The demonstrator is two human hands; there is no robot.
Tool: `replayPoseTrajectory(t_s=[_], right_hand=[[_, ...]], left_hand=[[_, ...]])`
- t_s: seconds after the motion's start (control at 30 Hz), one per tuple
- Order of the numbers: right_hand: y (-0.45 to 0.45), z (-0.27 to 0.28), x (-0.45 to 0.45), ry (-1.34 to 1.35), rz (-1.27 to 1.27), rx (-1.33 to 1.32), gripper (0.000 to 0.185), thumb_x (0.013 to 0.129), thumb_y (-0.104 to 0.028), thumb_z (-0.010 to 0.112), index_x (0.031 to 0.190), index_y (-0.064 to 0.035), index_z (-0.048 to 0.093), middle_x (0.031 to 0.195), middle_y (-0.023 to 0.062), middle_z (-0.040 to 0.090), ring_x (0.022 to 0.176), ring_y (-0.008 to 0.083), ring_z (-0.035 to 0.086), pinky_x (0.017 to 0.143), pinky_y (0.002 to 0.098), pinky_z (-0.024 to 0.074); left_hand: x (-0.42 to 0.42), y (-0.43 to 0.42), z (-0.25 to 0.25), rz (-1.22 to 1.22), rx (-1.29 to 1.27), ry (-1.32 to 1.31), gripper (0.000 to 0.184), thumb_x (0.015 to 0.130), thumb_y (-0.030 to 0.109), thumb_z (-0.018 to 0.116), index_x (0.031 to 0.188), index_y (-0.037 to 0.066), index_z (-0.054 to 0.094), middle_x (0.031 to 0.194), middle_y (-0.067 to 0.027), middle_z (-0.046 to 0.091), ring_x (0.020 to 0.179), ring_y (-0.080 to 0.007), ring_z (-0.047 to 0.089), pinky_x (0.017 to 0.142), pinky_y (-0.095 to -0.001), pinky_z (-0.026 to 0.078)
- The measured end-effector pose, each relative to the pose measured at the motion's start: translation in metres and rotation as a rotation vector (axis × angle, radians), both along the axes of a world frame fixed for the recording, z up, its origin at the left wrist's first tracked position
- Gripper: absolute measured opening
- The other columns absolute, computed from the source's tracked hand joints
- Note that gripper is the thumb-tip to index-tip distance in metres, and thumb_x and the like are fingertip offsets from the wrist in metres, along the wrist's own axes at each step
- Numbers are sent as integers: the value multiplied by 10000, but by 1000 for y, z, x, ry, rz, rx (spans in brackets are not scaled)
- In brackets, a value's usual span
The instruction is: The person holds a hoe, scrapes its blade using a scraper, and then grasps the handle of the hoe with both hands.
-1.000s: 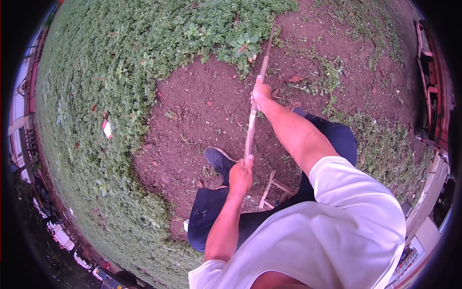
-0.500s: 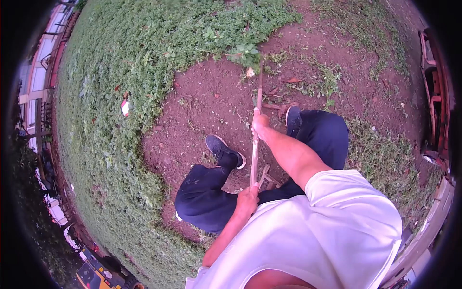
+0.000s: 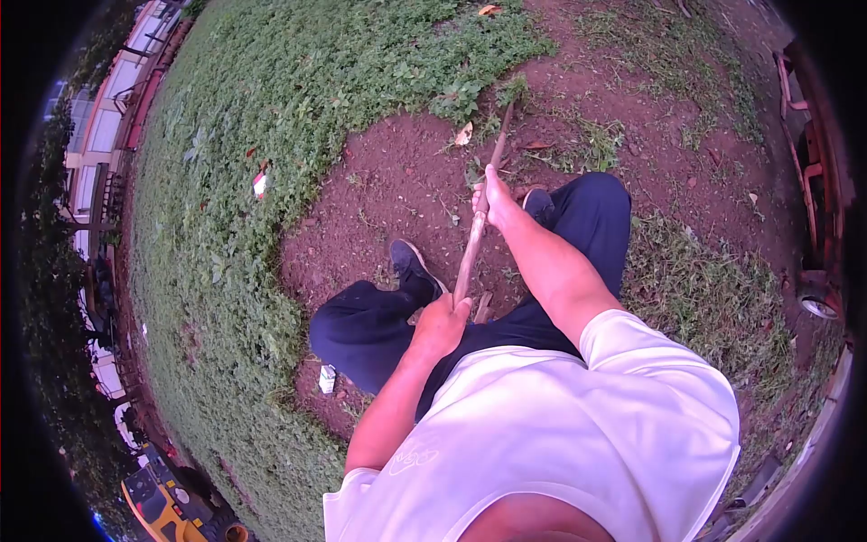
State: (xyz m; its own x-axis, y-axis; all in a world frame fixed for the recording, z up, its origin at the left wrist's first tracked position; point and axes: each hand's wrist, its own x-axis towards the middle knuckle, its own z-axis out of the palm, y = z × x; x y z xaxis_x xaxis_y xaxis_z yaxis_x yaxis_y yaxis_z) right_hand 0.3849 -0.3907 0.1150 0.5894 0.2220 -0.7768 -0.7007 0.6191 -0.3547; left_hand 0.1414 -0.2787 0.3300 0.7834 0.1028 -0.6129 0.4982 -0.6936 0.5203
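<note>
A long wooden-handled garden tool [image 3: 470, 255] slants up and away from my body over bare soil. My left hand [image 3: 441, 325] is closed round the near end of the handle, close to my waist. Farther along, my right hand [image 3: 494, 200] wraps the shaft where it turns darker. The tool's far end reaches a tuft of green weeds [image 3: 512, 90] at the border of the plants; its head cannot be made out there. A pale scrap [image 3: 464, 135] and a brown leaf [image 3: 538, 144] lie on the soil beside the shaft.
Dense low green plants [image 3: 244, 117] cover the left and far ground. My shoes [image 3: 415, 271] stand on reddish bare soil [image 3: 379, 190]. A white carton [image 3: 327, 378] lies by my left knee. A rusty metal frame [image 3: 813, 172] stands at right, a yellow machine [image 3: 158, 506] at lower left.
Both hands have shifted with the tool, which now leans more to the right at its far end. My left hand has moved left and up in view. The white carton shows more fully.
</note>
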Motion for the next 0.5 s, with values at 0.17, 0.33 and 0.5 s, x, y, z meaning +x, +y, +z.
replayPoseTrajectory(t_s=[0.17,0.33,0.5], right_hand=[[2,9,-11,108,22,-260,383,1034,-448,518,1115,-74,524,777,93,603,594,247,622,505,416,527],[-17,35,31,31,-28,12,137,1001,-190,550,987,-73,479,712,59,540,546,196,543,457,373,476],[-97,141,120,-73,235,105,193,986,-238,548,889,-72,531,743,15,600,577,119,590,468,229,486]], left_hand=[[14,-3,-24,81,-225,21,386,1031,360,556,970,-16,623,758,-134,652,575,-230,636,546,-385,496],[57,41,45,319,-749,122,503,1060,497,497,1168,20,614,706,-45,626,510,-134,577,474,-263,464],[162,152,33,533,-592,-289,470,1029,466,574,1156,18,641,701,-5,623,515,-80,562,458,-224,411]])
